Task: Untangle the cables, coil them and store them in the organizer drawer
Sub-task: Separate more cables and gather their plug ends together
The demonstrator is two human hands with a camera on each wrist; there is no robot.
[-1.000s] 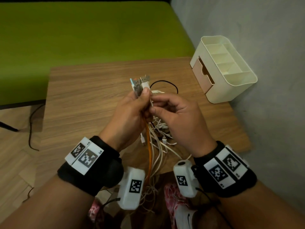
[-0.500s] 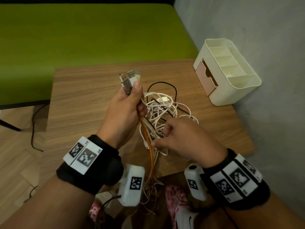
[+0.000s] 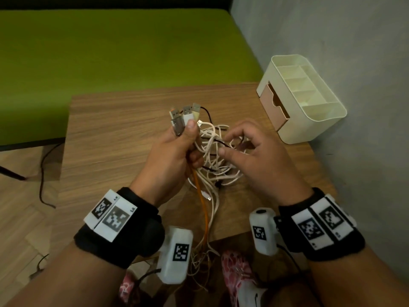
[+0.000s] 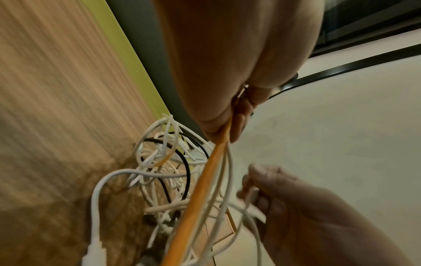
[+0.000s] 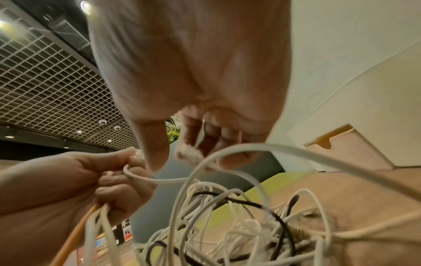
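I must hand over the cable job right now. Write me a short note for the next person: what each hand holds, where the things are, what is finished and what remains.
Left hand: grips a bunch of USB plugs upright, with the orange cable and white cables trailing down from the fist.
Right hand: over the tangle; it pinches a small white connector.
Tangle: white and black cables, knotted on the wooden table; some strands hang over the near edge.
Organizer: at the table's far right corner, drawer partly open.
Done: plug ends gathered.
Left: separate each cable, coil, store in the drawer.
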